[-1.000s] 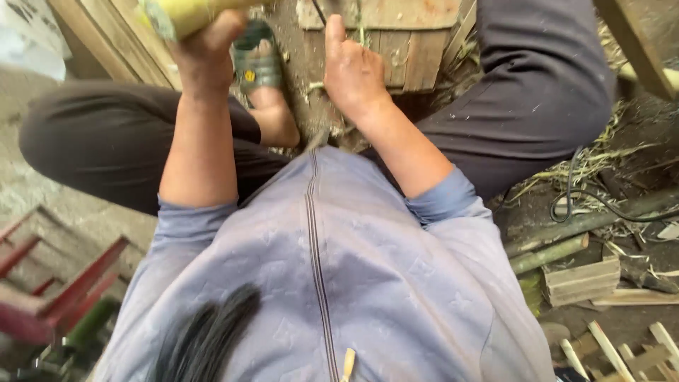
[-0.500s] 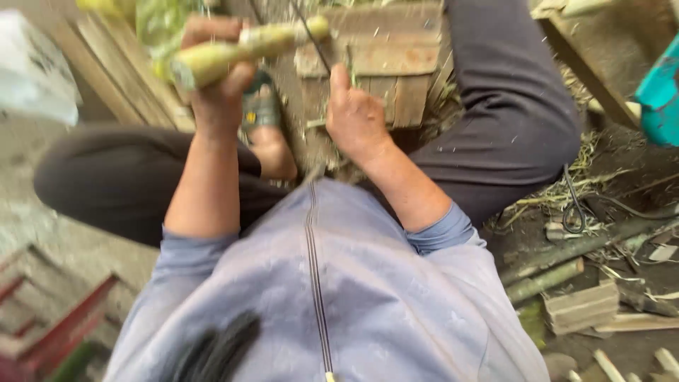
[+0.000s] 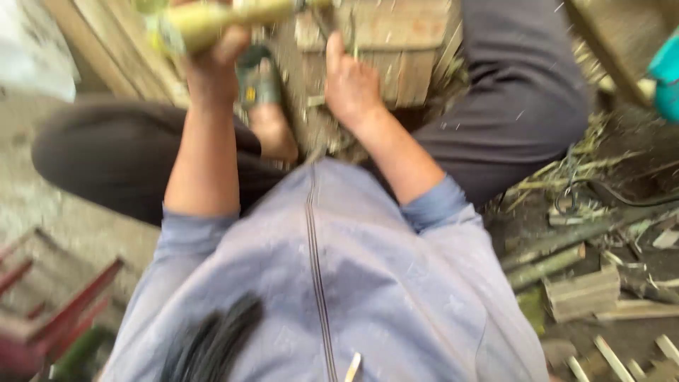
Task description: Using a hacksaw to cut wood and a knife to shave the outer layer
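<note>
Yellow-green bamboo stalk (image 3: 233, 18) lying roughly crosswise, left hand (image 3: 212, 60) grip clenched around it, right hand (image 3: 350, 88) apparently released on wooden block (image 3: 396, 49)

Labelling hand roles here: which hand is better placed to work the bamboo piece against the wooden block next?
Left, probably. The left hand grips the yellow-green bamboo piece above the wooden block. The right hand rests on the block, thumb up; whether it holds anything is too blurred to tell.

Soft, even daylight is seen, without glare or hard shadows. Everything is smeared by motion blur, most strongly left of the grey zipped jacket (image 3: 318, 283), where red bars (image 3: 49, 304) are indistinct.
</note>
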